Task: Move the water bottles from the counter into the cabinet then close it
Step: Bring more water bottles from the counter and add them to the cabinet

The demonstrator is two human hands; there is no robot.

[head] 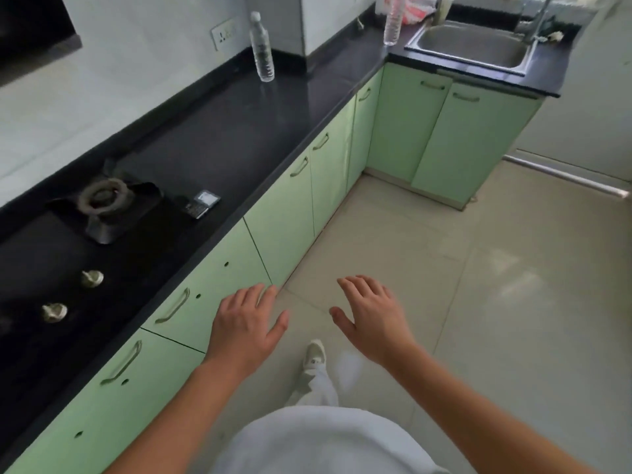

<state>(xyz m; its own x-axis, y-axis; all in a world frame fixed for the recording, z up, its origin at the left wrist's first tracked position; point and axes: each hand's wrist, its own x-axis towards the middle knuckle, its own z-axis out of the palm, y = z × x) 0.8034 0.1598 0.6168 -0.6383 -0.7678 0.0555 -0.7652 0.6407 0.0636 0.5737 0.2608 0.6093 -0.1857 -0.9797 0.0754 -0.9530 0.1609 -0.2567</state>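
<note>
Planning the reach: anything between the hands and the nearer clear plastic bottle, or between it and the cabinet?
Nothing visible between left hand, right hand and the nearer clear plastic water bottle. Pale green cabinet doors are all shut, barring entry.

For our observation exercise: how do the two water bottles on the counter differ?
The nearer bottle stands by the wall socket, white cap in view; the farther bottle stands beside the sink, its top cut off by the frame. Both are clear, upright, on the black counter.
</note>
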